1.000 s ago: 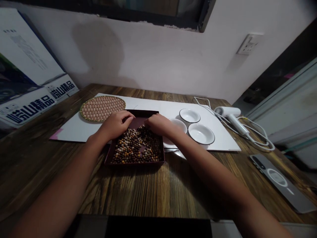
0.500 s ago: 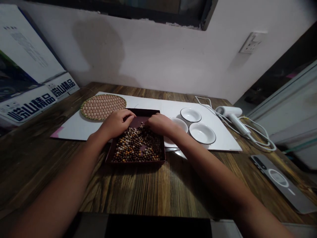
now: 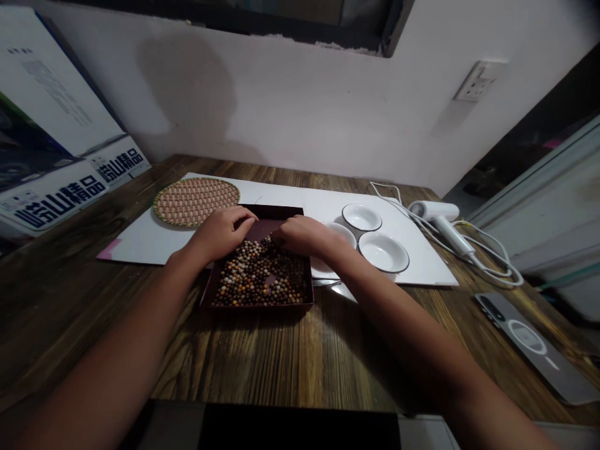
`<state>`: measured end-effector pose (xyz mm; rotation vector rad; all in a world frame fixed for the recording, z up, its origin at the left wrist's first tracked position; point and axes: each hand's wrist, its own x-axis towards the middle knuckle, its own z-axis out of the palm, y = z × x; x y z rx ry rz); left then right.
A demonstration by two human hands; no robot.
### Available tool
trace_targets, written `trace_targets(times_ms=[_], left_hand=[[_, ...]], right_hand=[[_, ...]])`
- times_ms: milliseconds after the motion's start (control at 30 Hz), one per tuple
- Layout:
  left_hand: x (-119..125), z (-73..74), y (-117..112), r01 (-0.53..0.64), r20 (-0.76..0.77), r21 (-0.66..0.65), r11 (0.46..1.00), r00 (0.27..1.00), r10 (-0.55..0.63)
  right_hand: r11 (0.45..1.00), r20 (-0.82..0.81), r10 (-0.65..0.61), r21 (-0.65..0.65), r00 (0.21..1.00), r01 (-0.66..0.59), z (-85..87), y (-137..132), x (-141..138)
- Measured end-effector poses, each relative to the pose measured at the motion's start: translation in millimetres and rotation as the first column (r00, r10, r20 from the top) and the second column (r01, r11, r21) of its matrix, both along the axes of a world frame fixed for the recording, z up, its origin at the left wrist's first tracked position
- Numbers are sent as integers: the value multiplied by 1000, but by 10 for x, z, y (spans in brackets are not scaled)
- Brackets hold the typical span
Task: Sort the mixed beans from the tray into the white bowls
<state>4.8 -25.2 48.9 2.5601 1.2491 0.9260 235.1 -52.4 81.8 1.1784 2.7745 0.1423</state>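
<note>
A shallow dark-red box (image 3: 262,309) holds many small round beads (image 3: 253,275) in brown, tan, cream and orange. Over its left wall reaches my left hand (image 3: 224,231), its fingers bent and the thumb tip meeting them near the back of the box; whatever sits between those tips is too small to make out. At the back right of the bead layer, my right hand (image 3: 297,234) is closed with its fingertips pointing down among the beads. The back of that hand hides what it pinches.
Three white dark-rimmed bowls (image 3: 383,252) stand right of the box on a white board (image 3: 319,199). A round woven mat (image 3: 197,201) lies at the back left. Further right are a white hair dryer (image 3: 443,224) with its cord and a grey phone (image 3: 534,347). Printed cartons (image 3: 60,187) stand left.
My right hand has shifted very slightly down and left at the bead layer's back edge. My left hand keeps its place, and the box stays put.
</note>
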Motion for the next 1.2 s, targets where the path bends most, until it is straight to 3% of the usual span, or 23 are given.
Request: trace_targets(times_ms=[700,800,900,1033,1100,1200], left_hand=[[10,15,-15,-16,-11,-6,1000,1000,16],[9,11,-8,-20,-20,-12,1000,1000,20],[4,12,-5,-15,-17,-21,1000,1000,14],[0,16,-7,-16,-16,-26,1000,1000,15],[-1,14,-5,-23,-21,-21,999,1000,23],[0,9,-2,-23,-23,-21,1000,999,23]], right_hand=[[997,17,-68,-38,998,69,-103,22,-83],[993,-31,-70,-94,997,67,-18,43,-26],[988,-178,-106,-131,978,83,190,39,172],[966,-309,-249,-145,918,213,449,-11,463],[952,-306,-295,-172,905,252,484,-29,510],[963,-272,-253,-168,929,213,405,-15,430]])
